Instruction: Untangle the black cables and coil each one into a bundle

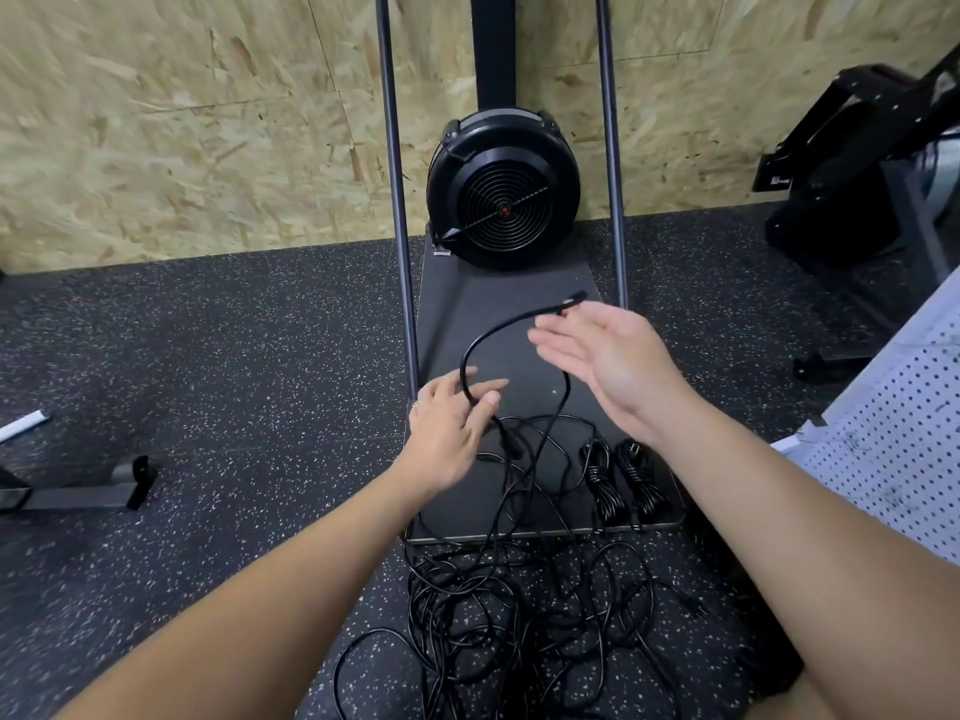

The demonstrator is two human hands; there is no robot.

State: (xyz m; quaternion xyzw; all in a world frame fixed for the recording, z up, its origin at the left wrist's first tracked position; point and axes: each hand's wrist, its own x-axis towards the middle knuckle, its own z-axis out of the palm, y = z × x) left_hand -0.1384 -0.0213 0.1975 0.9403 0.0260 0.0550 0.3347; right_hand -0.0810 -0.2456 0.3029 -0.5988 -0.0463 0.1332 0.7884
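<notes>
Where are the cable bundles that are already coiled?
Two coiled bundles lie side by side on the dark platform near its front right corner, below the right hand and just right of the loose tangle that spills onto the floor.

Rear wall [182,122]: OSB panels, seams visible. Floor [208,356]: black rubber w/ white flecks. Black fan housing [503,192] stands on dark platform [498,304] against wall, betw. two metal poles [396,200]. White perforated panel [898,449] at right; black equipment [852,163] in rear right corner.

Tangled cables [498,605] on floor [208,381] before platform [498,314], two coiled bundles [621,480] on its near right corner.
</notes>
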